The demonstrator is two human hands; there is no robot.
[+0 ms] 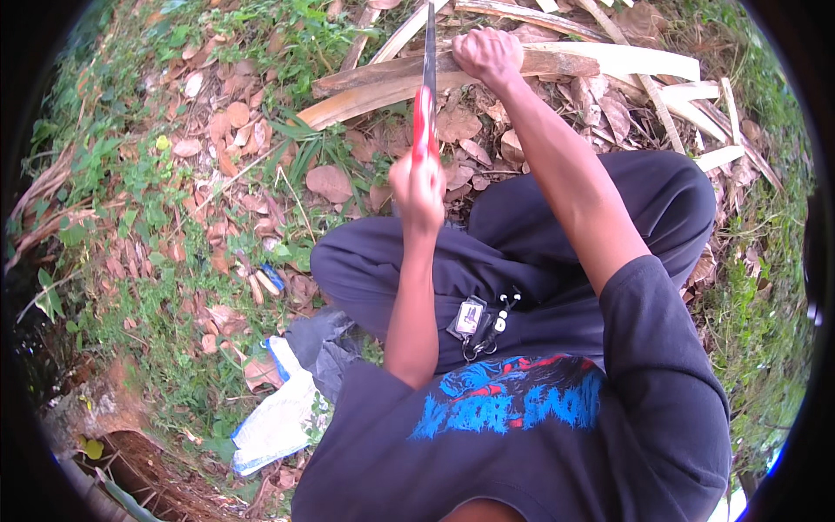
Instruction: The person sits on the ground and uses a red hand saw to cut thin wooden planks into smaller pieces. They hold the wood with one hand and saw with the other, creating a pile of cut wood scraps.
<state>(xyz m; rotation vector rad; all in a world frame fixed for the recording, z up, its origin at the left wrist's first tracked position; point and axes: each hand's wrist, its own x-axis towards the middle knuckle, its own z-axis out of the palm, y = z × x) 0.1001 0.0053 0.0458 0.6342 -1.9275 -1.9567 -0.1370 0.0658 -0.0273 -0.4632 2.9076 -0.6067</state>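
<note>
My left hand (419, 193) is closed around the red and white handle of a hand saw (424, 117). Its dark blade points away from me and shows almost edge-on, so I cannot make out the teeth. The blade crosses over a split length of wood (374, 80) with brown bark and a pale cut side. Whether it touches the wood I cannot tell. To the right of the blade, my right hand (489, 56) grips the same wood from above, knuckles up.
Several pale split wood strips (639, 61) lie crossed at the far right. Dry leaves (329, 183) and grass cover the ground. A white and blue plastic bag (283, 418) and a dark grey bag (322, 348) lie left of my folded legs (600, 209). A small blue item (273, 277) is beyond them.
</note>
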